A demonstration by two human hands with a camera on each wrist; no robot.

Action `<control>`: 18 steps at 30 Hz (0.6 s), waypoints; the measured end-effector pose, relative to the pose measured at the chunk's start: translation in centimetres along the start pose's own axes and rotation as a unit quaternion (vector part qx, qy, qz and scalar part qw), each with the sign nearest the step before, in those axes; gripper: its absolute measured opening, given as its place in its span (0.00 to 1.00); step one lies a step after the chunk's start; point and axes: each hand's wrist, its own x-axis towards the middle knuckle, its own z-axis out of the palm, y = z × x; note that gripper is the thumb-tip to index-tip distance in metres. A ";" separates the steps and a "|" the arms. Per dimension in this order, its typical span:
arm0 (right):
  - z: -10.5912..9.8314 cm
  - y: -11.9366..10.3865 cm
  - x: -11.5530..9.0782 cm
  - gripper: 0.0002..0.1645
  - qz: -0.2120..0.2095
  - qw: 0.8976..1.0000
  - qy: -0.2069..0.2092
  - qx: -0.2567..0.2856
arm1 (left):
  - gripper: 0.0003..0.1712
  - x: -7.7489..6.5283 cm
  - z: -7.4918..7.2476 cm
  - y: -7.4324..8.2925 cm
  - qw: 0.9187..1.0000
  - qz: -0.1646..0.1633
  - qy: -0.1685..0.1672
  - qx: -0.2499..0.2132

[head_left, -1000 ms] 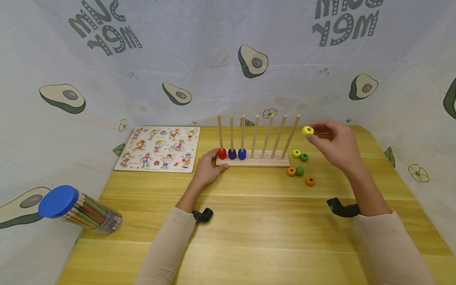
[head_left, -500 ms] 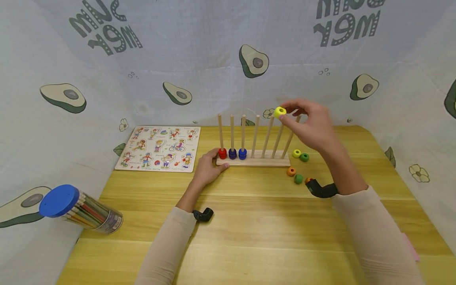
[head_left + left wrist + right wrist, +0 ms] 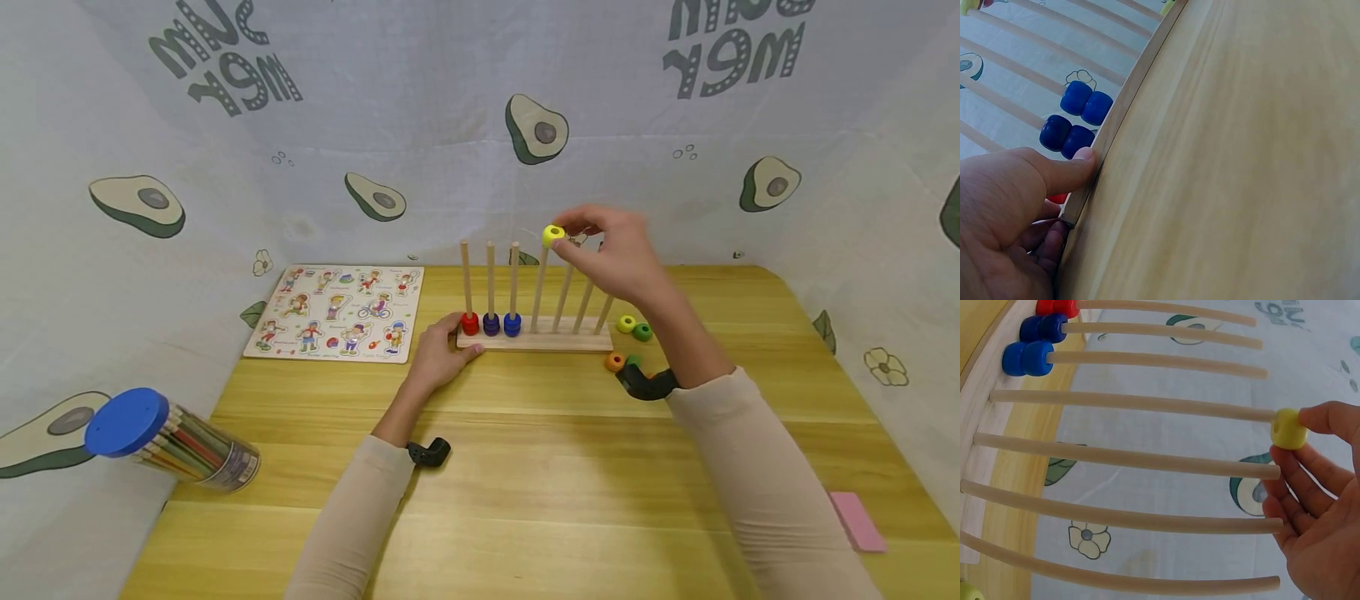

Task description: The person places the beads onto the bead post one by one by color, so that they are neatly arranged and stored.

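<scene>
My right hand [image 3: 611, 254] pinches a yellow bead [image 3: 1289, 429] between thumb and fingers. The bead is right at the tip of the fourth wooden peg [image 3: 1135, 405] from the left, its hole not lined up squarely with the peg in the right wrist view. Gripping the left end of the peg rack's base [image 3: 555, 342] is my left hand [image 3: 438, 354], thumb on the front edge and fingers round the end. Red beads [image 3: 469, 324], dark blue beads [image 3: 1066, 136] and blue beads [image 3: 1087, 103] sit low on the first three pegs. The other pegs are bare.
Right of the rack lie a loose yellow bead [image 3: 626, 323], a green bead [image 3: 642, 332] and an orange bead [image 3: 615, 362]; my right wrist camera covers others. A picture puzzle board [image 3: 333, 313], a jar of pencils [image 3: 187, 442] and a pink block [image 3: 857, 522] also lie about.
My right hand has carried the yellow bead leftward from beyond the rack's right end to the fourth peg's tip. The pink block came into view as the sleeve moved. My left hand stays put.
</scene>
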 end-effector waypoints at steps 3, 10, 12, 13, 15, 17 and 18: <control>0.3 0.0 0.2 0.21 -0.004 1.000 -0.009 -0.003 | 0.39 0.0 0.0 0.0 1.000 0.001 -0.001 -0.001; 0.8 -0.2 0.3 0.20 -0.004 0.999 -0.023 -0.026 | 0.38 -0.1 0.0 0.1 1.000 0.011 0.002 -0.001; 0.8 -0.1 0.3 0.20 -0.004 0.999 -0.028 -0.028 | 0.38 0.0 0.0 0.0 1.000 0.011 0.002 0.000; 0.8 -0.1 0.3 0.20 -0.006 0.999 -0.030 -0.029 | 0.38 0.0 0.0 -0.1 1.000 0.011 0.002 0.000; 0.8 -0.1 0.2 0.20 -0.009 0.999 -0.033 -0.030 | 0.38 0.0 0.0 -0.1 1.000 0.011 0.001 0.000; 0.8 0.0 0.2 0.21 -0.010 0.999 -0.035 -0.030 | 0.38 0.0 0.1 -0.2 1.000 0.010 0.001 0.000; 0.8 0.0 0.1 0.22 -0.010 0.999 -0.036 -0.030 | 0.38 0.0 0.0 -0.2 1.000 0.010 0.001 0.000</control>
